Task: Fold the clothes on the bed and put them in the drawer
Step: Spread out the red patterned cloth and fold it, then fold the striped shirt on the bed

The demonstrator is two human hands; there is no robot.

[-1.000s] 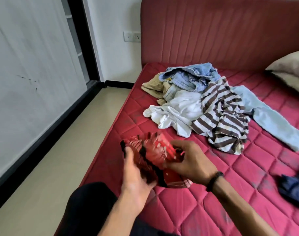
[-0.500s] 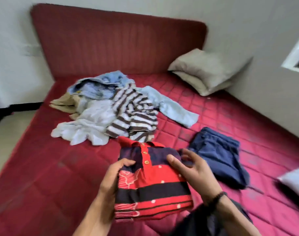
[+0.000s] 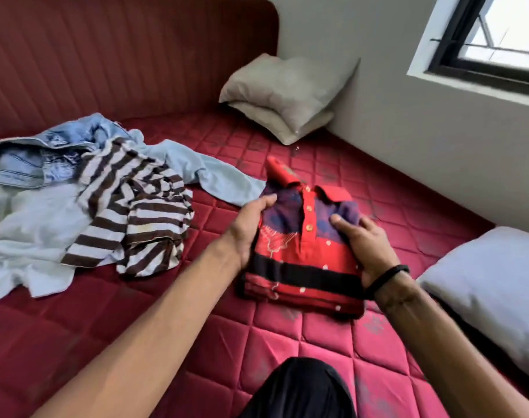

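Observation:
A folded red polo shirt (image 3: 305, 260) with dark stripes and buttons is held over the red quilted mattress (image 3: 197, 342), collar pointing away from me. My left hand (image 3: 248, 230) grips its left edge, thumb on top. My right hand (image 3: 366, 245), with a black wristband, grips its right edge, fingers curled over the dark chest panel. To the left lies a loose pile: a brown-and-white striped shirt (image 3: 136, 212), a white garment (image 3: 31, 233), light blue jeans (image 3: 40, 155) and a pale blue garment (image 3: 209, 173). The blue shorts seen earlier are hidden. No drawer is in view.
Two beige pillows (image 3: 287, 95) are stacked in the far corner against the red headboard (image 3: 121, 55). A pale grey pillow (image 3: 492, 285) lies at the right. A grey wall with a window (image 3: 492, 40) bounds the bed's right side. My dark-clothed knee (image 3: 299, 387) is at the bottom.
The view has swung right, away from the floor side. Both hands have carried the folded red shirt forward and to the right, over where the blue shorts lay.

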